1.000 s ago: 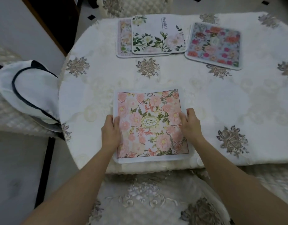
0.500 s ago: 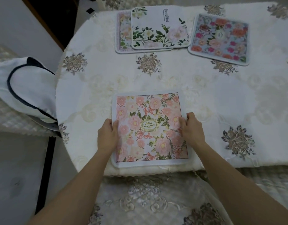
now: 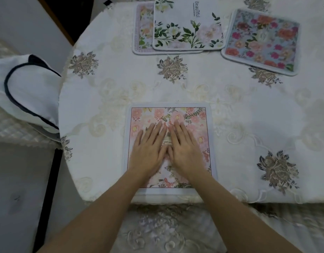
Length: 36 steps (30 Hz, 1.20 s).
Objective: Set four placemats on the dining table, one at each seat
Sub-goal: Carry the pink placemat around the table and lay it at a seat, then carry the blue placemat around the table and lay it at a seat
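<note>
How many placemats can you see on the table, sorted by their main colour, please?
Pink floral placemat: 1, under both flat hands
White placemat with green leaves: 1
Blue floral placemat: 1
Pale placemat, mostly covered by the white one: 1
Total: 4

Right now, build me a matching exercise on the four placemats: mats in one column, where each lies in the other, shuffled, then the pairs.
Things:
1. pink floral placemat
2. white placemat with green leaves
3. blue placemat with red flowers
4. pale bordered placemat

Places:
A. far right, alone on the tablecloth
B. partly hidden beneath another mat
C. near edge, under both flat hands
D. far side, stacked on top of another mat

Pairs: 1-C, 2-D, 3-A, 4-B
</note>
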Motion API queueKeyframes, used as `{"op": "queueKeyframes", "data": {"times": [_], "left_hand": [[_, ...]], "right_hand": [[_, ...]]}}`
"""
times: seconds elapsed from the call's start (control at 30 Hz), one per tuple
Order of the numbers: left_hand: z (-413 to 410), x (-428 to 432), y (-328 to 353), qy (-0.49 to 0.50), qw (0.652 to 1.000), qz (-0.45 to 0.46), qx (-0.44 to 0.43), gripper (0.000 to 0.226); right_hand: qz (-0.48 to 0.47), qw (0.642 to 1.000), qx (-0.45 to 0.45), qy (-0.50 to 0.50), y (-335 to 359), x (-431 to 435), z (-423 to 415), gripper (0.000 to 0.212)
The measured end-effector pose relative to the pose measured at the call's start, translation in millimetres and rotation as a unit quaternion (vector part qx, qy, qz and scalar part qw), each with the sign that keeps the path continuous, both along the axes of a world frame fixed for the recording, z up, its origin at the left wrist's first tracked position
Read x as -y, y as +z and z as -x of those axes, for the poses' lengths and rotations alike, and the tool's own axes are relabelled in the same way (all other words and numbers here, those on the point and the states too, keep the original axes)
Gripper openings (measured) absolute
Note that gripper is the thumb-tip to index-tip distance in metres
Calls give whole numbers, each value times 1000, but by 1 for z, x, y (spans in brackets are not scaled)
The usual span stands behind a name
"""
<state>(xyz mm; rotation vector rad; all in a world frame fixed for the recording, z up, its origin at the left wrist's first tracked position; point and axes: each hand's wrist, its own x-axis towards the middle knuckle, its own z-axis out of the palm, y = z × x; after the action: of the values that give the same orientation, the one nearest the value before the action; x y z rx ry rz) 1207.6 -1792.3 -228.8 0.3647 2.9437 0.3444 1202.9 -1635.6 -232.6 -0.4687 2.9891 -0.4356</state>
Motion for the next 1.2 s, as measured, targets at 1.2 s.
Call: {"op": "queueKeyframes", "data": {"times": [1.2], "left_hand": [[1, -34, 185, -20, 991, 8, -135, 72]], "right_hand": [[-2, 989, -128, -73, 196, -92, -15, 52]]}}
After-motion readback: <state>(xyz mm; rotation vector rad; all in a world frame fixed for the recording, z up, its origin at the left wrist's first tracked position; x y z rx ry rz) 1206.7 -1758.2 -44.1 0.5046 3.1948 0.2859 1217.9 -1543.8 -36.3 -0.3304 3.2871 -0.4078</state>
